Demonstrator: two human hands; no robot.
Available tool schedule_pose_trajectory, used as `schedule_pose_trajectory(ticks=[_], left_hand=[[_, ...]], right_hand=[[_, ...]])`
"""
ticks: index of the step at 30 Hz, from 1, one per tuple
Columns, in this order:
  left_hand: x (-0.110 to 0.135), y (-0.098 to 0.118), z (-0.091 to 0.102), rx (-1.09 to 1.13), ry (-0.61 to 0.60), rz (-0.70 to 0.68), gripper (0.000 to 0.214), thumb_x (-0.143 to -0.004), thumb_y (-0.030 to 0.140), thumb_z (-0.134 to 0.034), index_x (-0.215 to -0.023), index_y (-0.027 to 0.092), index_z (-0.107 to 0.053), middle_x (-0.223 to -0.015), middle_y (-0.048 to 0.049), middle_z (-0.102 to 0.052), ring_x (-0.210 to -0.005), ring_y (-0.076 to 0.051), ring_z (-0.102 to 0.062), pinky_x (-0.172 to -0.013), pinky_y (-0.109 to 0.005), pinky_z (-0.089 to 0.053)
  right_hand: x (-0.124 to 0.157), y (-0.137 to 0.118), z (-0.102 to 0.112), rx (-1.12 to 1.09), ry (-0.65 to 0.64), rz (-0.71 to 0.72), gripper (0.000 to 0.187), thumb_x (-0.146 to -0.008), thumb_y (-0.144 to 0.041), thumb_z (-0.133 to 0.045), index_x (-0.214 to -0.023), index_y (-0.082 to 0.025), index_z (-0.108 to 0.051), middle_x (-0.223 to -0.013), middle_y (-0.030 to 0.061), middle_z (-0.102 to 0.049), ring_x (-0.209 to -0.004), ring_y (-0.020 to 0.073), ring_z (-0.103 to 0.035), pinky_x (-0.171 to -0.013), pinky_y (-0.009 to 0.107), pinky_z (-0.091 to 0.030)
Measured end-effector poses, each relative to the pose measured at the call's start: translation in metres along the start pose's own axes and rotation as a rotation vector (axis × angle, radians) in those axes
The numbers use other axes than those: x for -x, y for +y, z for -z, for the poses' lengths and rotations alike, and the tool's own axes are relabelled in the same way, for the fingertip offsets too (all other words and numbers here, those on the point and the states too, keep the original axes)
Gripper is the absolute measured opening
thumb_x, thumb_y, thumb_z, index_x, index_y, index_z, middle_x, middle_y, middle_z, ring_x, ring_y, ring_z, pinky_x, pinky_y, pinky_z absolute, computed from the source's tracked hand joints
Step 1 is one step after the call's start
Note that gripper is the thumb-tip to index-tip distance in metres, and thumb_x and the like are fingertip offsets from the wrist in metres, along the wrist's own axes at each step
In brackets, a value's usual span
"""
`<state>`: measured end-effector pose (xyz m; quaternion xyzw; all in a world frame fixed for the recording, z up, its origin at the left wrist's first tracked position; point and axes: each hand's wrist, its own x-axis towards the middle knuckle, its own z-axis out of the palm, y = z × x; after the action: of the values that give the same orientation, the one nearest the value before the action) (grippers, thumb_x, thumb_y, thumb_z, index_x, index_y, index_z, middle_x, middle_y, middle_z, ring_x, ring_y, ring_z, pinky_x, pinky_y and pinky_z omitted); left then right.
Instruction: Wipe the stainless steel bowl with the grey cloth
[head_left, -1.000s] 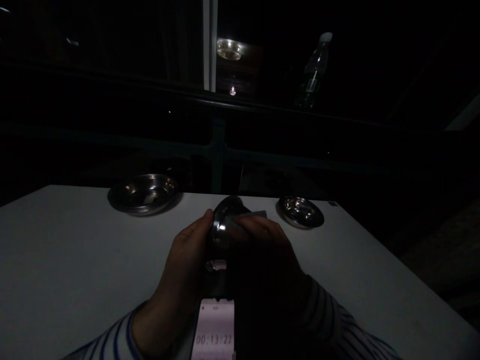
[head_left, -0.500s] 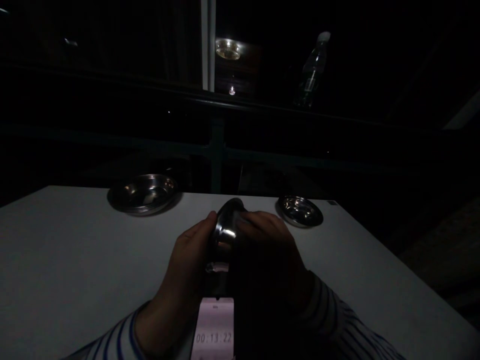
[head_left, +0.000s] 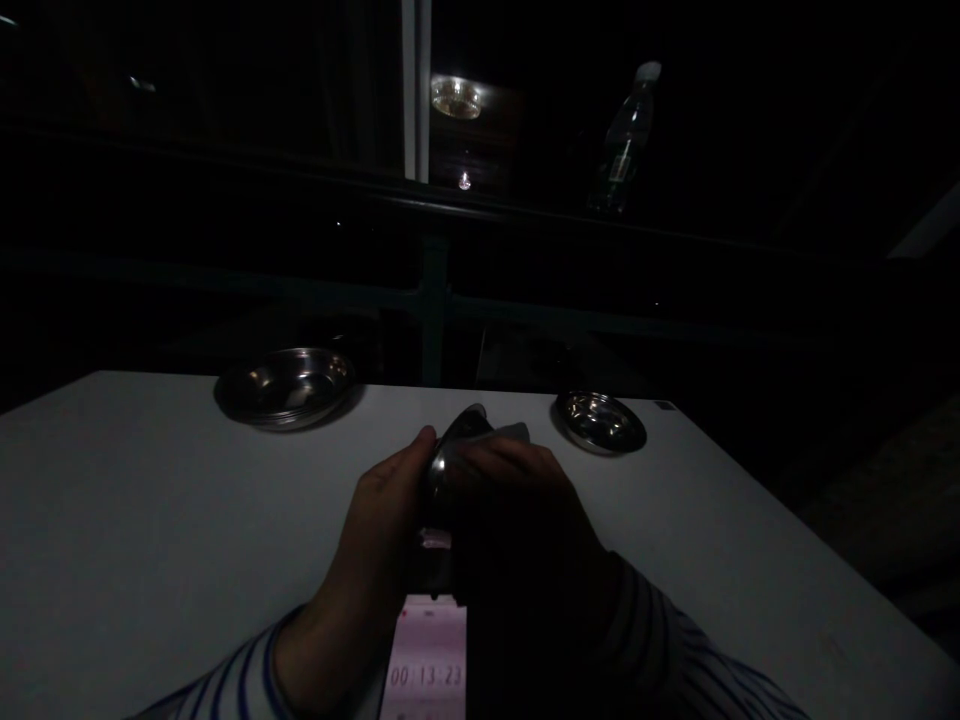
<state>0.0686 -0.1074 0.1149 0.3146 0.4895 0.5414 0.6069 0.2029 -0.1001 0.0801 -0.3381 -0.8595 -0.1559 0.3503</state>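
Observation:
My left hand [head_left: 375, 540] grips a shiny metal bowl [head_left: 442, 468] by its left side, thumb up near the rim. The bowl is tilted on edge in front of me, above the white table. My right hand [head_left: 525, 510] is closed against the bowl's other side, its fingers bent and deep in shadow. Beyond those fingers a pale grey flap sticks out, which looks like a cloth [head_left: 514, 432]. Much of the bowl is hidden behind the right hand. Below the hands, a phone [head_left: 427, 655] shows a running timer.
Stacked metal dishes [head_left: 285, 415] stand at the back left of the white table [head_left: 150, 520]. A single metal bowl [head_left: 600, 440] sits at the back right. Past the table, a plastic bottle [head_left: 626, 140] stands on a dark ledge. The room is very dim.
My right hand has shifted slightly down and inward over the bowl, and the pale grey flap now shows beyond its fingers. The left hand keeps its grip. The timer has advanced.

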Motion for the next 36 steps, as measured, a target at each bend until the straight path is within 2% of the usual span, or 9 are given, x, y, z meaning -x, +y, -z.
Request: schedule_pose_trajectory(ticks=[3, 7, 11, 18, 20, 24, 27, 30, 36], left_hand=[[0.000, 0.000, 0.000, -0.014, 0.017, -0.015, 0.032, -0.069, 0.043, -0.063, -0.053, 0.017, -0.052, -0.043, 0.0049, -0.049, -0.038, -0.008, -0.041, -0.044, -0.021, -0.035], [0.000, 0.000, 0.000, -0.053, -0.004, -0.004, 0.029, -0.068, 0.041, -0.064, -0.054, 0.018, -0.054, -0.045, 0.0018, -0.052, -0.040, -0.011, -0.046, -0.043, -0.022, -0.035], [0.001, -0.001, 0.000, -0.083, -0.016, -0.026, 0.027, -0.070, 0.041, -0.063, -0.056, 0.018, -0.056, -0.047, -0.0001, -0.054, -0.042, -0.013, -0.049, -0.043, -0.023, -0.036], [-0.001, -0.004, 0.001, -0.079, -0.020, -0.018, 0.031, -0.068, 0.040, -0.065, -0.052, 0.017, -0.053, -0.044, 0.0028, -0.049, -0.038, -0.010, -0.045, -0.040, -0.021, -0.032], [-0.002, -0.005, 0.001, -0.059, -0.033, -0.001, 0.030, -0.067, 0.042, -0.066, -0.055, 0.016, -0.055, -0.046, 0.0029, -0.051, -0.040, -0.009, -0.045, -0.041, -0.020, -0.033], [-0.005, -0.006, 0.003, -0.051, -0.029, 0.026, 0.032, -0.066, 0.046, -0.066, -0.063, 0.016, -0.059, -0.049, 0.0017, -0.054, -0.044, -0.011, -0.050, -0.044, -0.022, -0.036], [-0.006, -0.005, 0.004, -0.045, -0.027, 0.014, 0.031, -0.065, 0.046, -0.066, -0.064, 0.016, -0.061, -0.051, 0.0007, -0.056, -0.046, -0.012, -0.051, -0.045, -0.023, -0.036], [-0.006, -0.006, 0.005, -0.048, -0.025, 0.004, 0.029, -0.065, 0.044, -0.067, -0.064, 0.016, -0.062, -0.053, 0.0001, -0.057, -0.047, -0.013, -0.052, -0.046, -0.023, -0.037], [-0.004, -0.009, 0.004, -0.032, -0.033, 0.051, 0.028, -0.065, 0.043, -0.068, -0.059, 0.017, -0.056, -0.050, 0.0030, -0.053, -0.046, -0.012, -0.051, -0.047, -0.023, -0.037]], right_hand=[[0.000, -0.005, -0.003, -0.028, -0.001, 0.098, 0.025, -0.087, -0.030, -0.045, -0.109, -0.019, -0.053, -0.105, 0.0035, -0.063, -0.099, 0.0179, -0.051, -0.079, 0.034, -0.040], [0.003, 0.009, -0.004, 0.013, 0.043, -0.047, 0.034, -0.084, -0.038, -0.053, -0.112, -0.020, -0.053, -0.113, 0.0050, -0.060, -0.103, 0.0213, -0.051, -0.082, 0.036, -0.041], [0.006, 0.024, -0.001, -0.033, 0.054, -0.140, 0.030, -0.087, -0.029, -0.047, -0.113, -0.015, -0.053, -0.116, 0.0102, -0.058, -0.107, 0.0212, -0.051, -0.088, 0.036, -0.042], [0.001, 0.008, 0.003, -0.088, -0.015, -0.043, 0.032, -0.086, -0.037, -0.049, -0.114, -0.023, -0.054, -0.112, 0.0029, -0.061, -0.105, 0.0204, -0.051, -0.084, 0.037, -0.042], [0.001, 0.013, 0.003, -0.138, 0.026, -0.103, 0.029, -0.088, -0.036, -0.045, -0.111, -0.021, -0.056, -0.113, 0.0046, -0.060, -0.105, 0.0198, -0.051, -0.086, 0.037, -0.043], [0.002, 0.029, 0.001, -0.274, 0.118, -0.336, 0.026, -0.091, -0.024, -0.038, -0.102, -0.016, -0.060, -0.101, 0.0079, -0.063, -0.095, 0.0167, -0.056, -0.084, 0.033, -0.047], [0.002, 0.031, 0.001, -0.326, 0.128, -0.427, 0.026, -0.090, -0.021, -0.037, -0.101, -0.013, -0.060, -0.097, 0.0091, -0.063, -0.092, 0.0166, -0.058, -0.084, 0.033, -0.048], [0.002, 0.028, 0.003, -0.301, 0.099, -0.371, 0.028, -0.091, -0.023, -0.038, -0.106, -0.014, -0.059, -0.104, 0.0097, -0.062, -0.097, 0.0174, -0.056, -0.085, 0.034, -0.048], [0.000, 0.015, 0.002, -0.235, 0.001, 0.028, 0.034, -0.086, -0.035, -0.048, -0.114, -0.016, -0.053, -0.112, 0.0078, -0.060, -0.106, 0.0180, -0.052, -0.090, 0.035, -0.043]])
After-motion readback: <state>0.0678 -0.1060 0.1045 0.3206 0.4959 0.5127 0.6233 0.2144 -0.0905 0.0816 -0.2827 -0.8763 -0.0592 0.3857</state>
